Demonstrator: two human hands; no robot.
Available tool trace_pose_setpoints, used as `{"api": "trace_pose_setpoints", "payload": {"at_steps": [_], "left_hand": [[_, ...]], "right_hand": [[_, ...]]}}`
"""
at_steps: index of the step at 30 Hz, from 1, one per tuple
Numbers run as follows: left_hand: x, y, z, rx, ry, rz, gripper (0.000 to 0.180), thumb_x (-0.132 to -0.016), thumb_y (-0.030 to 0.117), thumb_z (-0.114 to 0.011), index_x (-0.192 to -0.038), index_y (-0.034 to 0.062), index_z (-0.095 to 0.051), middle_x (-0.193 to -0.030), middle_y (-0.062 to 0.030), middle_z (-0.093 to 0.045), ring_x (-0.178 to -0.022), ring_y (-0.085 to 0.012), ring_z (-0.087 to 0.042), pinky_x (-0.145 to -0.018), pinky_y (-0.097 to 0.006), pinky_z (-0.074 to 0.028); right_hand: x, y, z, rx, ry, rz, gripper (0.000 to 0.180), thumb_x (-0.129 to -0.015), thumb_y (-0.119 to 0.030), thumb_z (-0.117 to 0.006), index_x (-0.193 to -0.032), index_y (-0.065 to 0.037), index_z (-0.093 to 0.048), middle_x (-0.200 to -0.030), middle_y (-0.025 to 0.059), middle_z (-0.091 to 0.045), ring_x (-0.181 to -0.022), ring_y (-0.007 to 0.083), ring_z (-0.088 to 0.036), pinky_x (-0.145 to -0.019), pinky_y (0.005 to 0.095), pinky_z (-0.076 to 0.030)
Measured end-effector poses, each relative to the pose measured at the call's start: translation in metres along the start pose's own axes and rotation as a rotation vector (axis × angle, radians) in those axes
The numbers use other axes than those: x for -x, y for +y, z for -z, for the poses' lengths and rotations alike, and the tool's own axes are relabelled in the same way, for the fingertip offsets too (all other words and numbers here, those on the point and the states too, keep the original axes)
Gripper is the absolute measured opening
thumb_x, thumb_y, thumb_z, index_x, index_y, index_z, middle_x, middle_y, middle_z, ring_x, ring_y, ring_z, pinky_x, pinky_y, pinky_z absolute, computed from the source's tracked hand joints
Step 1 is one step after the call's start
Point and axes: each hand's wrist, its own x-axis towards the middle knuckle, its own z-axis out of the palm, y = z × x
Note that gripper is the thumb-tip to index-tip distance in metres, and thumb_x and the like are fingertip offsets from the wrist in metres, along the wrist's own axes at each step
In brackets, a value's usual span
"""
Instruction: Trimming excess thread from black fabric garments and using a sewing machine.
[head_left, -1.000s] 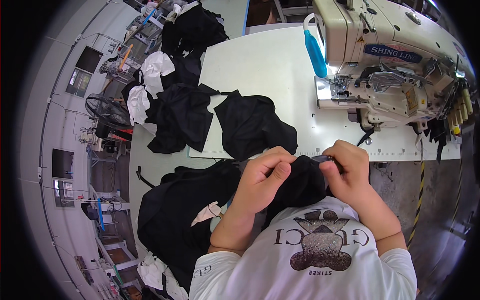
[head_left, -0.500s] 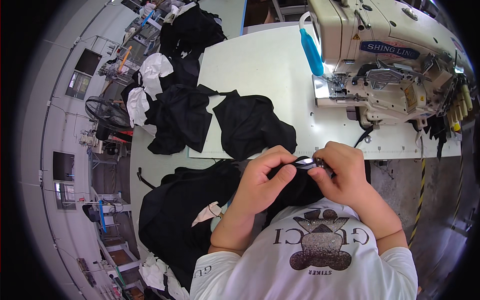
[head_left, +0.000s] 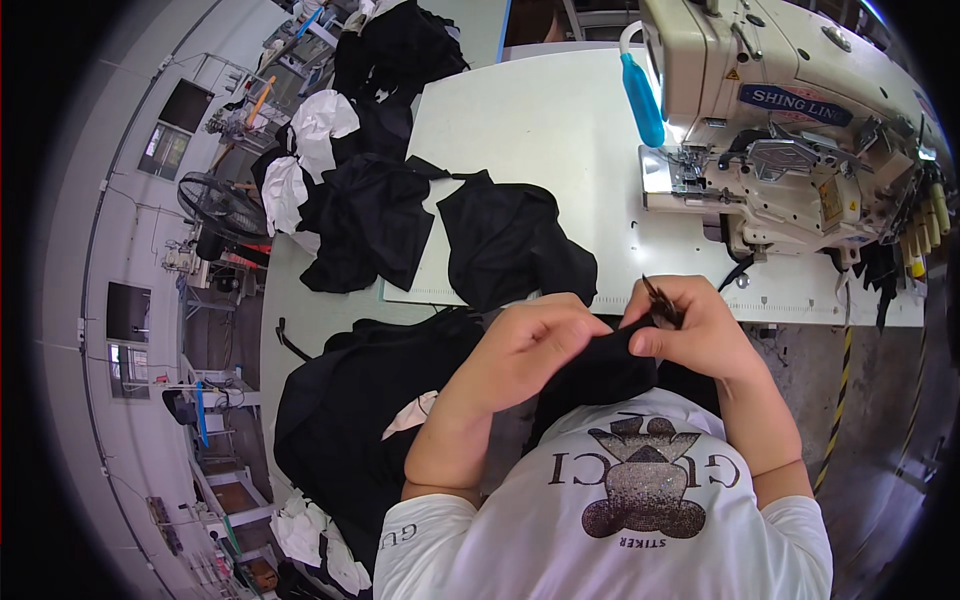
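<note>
Both hands work at chest height in front of the sewing table. My left hand (head_left: 535, 345) pinches a black fabric piece (head_left: 590, 375) that hangs down over my white shirt. My right hand (head_left: 695, 325) grips the same fabric at its upper edge and also holds small dark thread snips (head_left: 660, 302) whose tips poke up between the fingers. The hands nearly touch. A cream industrial sewing machine (head_left: 790, 130) stands just beyond them on the white table (head_left: 540, 130).
A black garment (head_left: 515, 240) lies on the table's near left part. More black fabric (head_left: 365, 220) drapes off its left edge, with white pieces (head_left: 300, 150) behind. A heap of black cloth (head_left: 350, 420) sits at my left side. A blue bottle (head_left: 643, 95) hangs by the machine.
My hands have shifted slightly along the fabric edge. The snips in my right hand now point upward above the fingers, where earlier a pale tag or edge showed between the hands.
</note>
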Motion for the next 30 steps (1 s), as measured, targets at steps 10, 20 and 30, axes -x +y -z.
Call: {"api": "trace_pose_setpoints", "payload": {"at_steps": [10, 20, 30], "left_hand": [[0.023, -0.022, 0.001, -0.995, 0.527, -0.97, 0.024, -0.054, 0.009, -0.066, -0.078, 0.0119, -0.062, -0.074, -0.0023, -0.051, -0.055, -0.0183, -0.051, -0.046, -0.029, -0.039], [0.026, -0.027, 0.0, -0.964, 0.568, -1.084, 0.019, -0.053, 0.009, -0.061, -0.071, 0.013, -0.054, -0.077, -0.001, -0.05, -0.058, -0.017, -0.049, -0.047, -0.029, -0.038], [0.018, -0.028, 0.0, -0.907, 0.559, -0.968, 0.023, -0.061, 0.01, -0.072, -0.082, 0.0106, -0.061, -0.082, -0.0027, -0.058, -0.058, -0.0168, -0.054, -0.049, -0.028, -0.04]], "right_hand": [[0.015, 0.01, -0.011, 1.057, 0.359, 1.201, 0.033, -0.054, -0.009, -0.068, -0.087, -0.005, -0.065, -0.074, 0.0017, -0.054, -0.051, 0.0113, -0.041, -0.042, 0.0253, -0.027], [0.015, 0.019, -0.015, 1.037, 0.383, 1.301, 0.033, -0.056, -0.007, -0.073, -0.088, -0.007, -0.063, -0.076, -0.0005, -0.05, -0.054, 0.0116, -0.038, -0.045, 0.0251, -0.024], [0.016, 0.019, -0.014, 1.017, 0.393, 1.28, 0.034, -0.057, -0.007, -0.071, -0.089, -0.007, -0.063, -0.077, 0.0003, -0.05, -0.053, 0.0115, -0.039, -0.045, 0.0261, -0.026]]}}
